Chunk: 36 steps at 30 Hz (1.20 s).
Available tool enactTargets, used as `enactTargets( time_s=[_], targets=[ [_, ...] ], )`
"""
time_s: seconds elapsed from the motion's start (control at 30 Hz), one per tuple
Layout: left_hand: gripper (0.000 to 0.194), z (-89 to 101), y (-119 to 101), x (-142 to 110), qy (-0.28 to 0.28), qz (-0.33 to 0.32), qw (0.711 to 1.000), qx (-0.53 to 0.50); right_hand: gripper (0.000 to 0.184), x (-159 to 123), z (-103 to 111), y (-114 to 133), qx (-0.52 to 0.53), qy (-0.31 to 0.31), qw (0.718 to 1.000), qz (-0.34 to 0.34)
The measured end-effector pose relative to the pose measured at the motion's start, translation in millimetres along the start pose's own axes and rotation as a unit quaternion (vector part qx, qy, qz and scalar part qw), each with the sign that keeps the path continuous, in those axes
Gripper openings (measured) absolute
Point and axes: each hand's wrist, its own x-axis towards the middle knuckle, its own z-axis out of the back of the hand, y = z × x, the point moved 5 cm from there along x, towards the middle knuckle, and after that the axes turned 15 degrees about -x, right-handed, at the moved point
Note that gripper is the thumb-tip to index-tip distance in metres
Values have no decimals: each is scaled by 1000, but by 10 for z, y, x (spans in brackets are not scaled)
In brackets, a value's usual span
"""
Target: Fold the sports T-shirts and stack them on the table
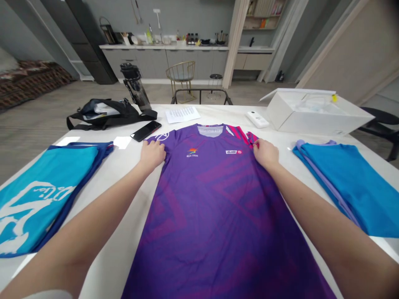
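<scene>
A purple jersey (pixel 215 199) with magenta patterning lies flat, front up, on the white table (pixel 131 182), its collar pointing away from me. My left hand (pixel 152 154) is closed on the jersey's left shoulder edge. My right hand (pixel 265 153) pinches the right shoulder, where pink stripes show. Both arms reach forward along the jersey's sides.
A folded blue garment (pixel 40 199) lies at the left and another blue one (pixel 349 182) at the right. Behind the jersey are a black phone (pixel 146 131), a black bag (pixel 102 113), a paper sheet (pixel 182 114), a white remote (pixel 257 119) and an open white box (pixel 311 113).
</scene>
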Motion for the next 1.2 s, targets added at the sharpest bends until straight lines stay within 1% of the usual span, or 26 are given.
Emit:
enactTargets(
  time_s=[0.03,0.1,0.2,0.23,0.3,0.37,0.43,0.47,0.5,0.57,0.6,0.63,0.67,0.7,0.77,0.83,0.93,1.07,1.13,1.2],
  targets=[
    [40,17,74,-71,3,26,1000,10,36,-17,11,-98,9,-7,1000,-24],
    [40,63,229,-230,18,81,996,28,35,-58,7,-371,18,-12,996,-92],
    [37,146,404,-440,54,141,988,44,35,-124,-68,-862,8,13,981,-191],
    [36,184,430,-477,56,149,986,46,37,-137,-98,-1006,-3,25,978,-206],
    [35,276,417,-474,28,145,988,43,43,-145,-134,-1232,-36,42,976,-212],
    [36,346,312,-374,-10,110,994,13,48,-137,-112,-1358,-71,40,974,-213],
    [40,344,122,-210,-12,45,998,-52,48,-119,-44,-1341,-89,24,976,-198],
    [41,320,7,-121,-1,10,996,-91,46,-103,4,-1259,-91,7,982,-165],
    [42,289,-111,-36,13,-22,992,-127,44,-90,51,-1125,-90,-9,990,-111],
    [43,215,-317,112,37,-62,981,-181,41,-97,122,-752,-82,-33,995,35],
    [44,173,-391,172,46,-68,977,-197,40,-120,125,-563,-75,-24,992,98],
    [45,129,-440,223,53,-64,975,-206,39,-149,118,-394,-63,-12,987,146],
    [45,83,-462,263,60,-53,975,-208,40,-176,105,-258,-54,-5,983,174],
    [46,36,-454,294,65,-35,976,-206,41,-195,82,-161,-50,3,981,186],
    [46,-45,-362,329,67,14,979,-192,43,-205,31,-83,-51,7,983,178],
    [48,-102,-207,330,61,57,981,-175,45,-176,-26,-140,-55,11,987,153],
    [55,-148,57,287,49,100,981,-157,51,-64,-110,-388,-61,27,992,103],
    [65,-158,354,185,45,173,976,-125,60,149,-214,-809,-107,56,993,-2],
    [65,-123,416,154,33,196,975,-97,59,252,-219,-927,-138,41,989,-37],
    [60,-68,380,172,10,183,980,-81,54,348,-186,-908,-150,7,988,-34]
  ],
)
